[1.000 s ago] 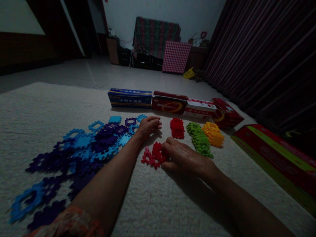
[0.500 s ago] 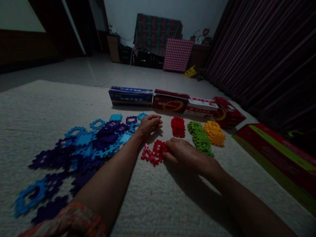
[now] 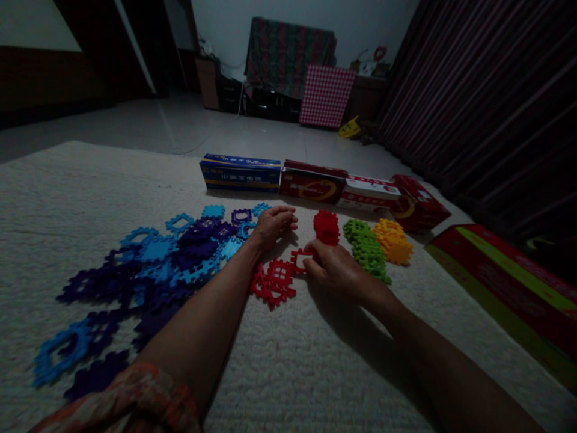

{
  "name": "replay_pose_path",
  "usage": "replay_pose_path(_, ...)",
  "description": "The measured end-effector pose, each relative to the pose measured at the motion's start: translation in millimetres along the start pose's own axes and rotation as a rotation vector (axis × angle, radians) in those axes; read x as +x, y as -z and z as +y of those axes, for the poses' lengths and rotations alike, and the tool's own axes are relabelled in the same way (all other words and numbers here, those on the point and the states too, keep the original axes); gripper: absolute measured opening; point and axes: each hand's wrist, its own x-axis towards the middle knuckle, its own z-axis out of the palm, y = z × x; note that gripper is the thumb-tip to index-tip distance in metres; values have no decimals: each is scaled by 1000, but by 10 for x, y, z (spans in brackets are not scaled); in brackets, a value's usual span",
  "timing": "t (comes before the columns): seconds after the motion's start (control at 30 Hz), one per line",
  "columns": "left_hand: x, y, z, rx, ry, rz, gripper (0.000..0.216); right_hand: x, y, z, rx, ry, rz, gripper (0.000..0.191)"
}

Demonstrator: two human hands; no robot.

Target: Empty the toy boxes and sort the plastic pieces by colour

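Observation:
My right hand (image 3: 331,264) pinches a red square frame piece (image 3: 299,261) with an open centre and notched edges. Left of it, several loose red interlocking pieces (image 3: 274,282) lie on the pale mat, one with a window grid. Just beyond my right hand is a stack of red pieces (image 3: 327,225). My left hand (image 3: 276,225) rests beyond the loose red pieces, its fingers loosely curled and partly apart, with nothing visible in it. Blue and purple interlocking pieces (image 3: 193,249) spread in a heap along my left forearm.
Right of the red stack lie green pieces (image 3: 366,249) and orange-yellow pieces (image 3: 392,240). A blue box (image 3: 240,174) and dark red boxes (image 3: 312,182) form a row behind. A large red and green-yellow box (image 3: 505,294) lies at the right on the mat (image 3: 288,373).
My right hand has lifted a red frame piece away from the loose red pieces, up and toward the red stack. The loose red pieces shifted slightly left. My left hand stays put.

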Motion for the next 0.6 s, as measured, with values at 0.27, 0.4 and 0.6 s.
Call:
replay_pose_path(0.27, 17, 14, -22, 8, -9, -15, 18, -67, 21, 218, -118, 147, 19, 23)
replay_pose_path(0.4, 7, 7, -17, 19, -5, -16, 18, -25, -13, 199, -92, 197, -31, 19)
replay_pose_path(0.6, -12, -6, 0, 27, -7, -6, 18, -21, -60, 84, -111, 191, -34, 10)
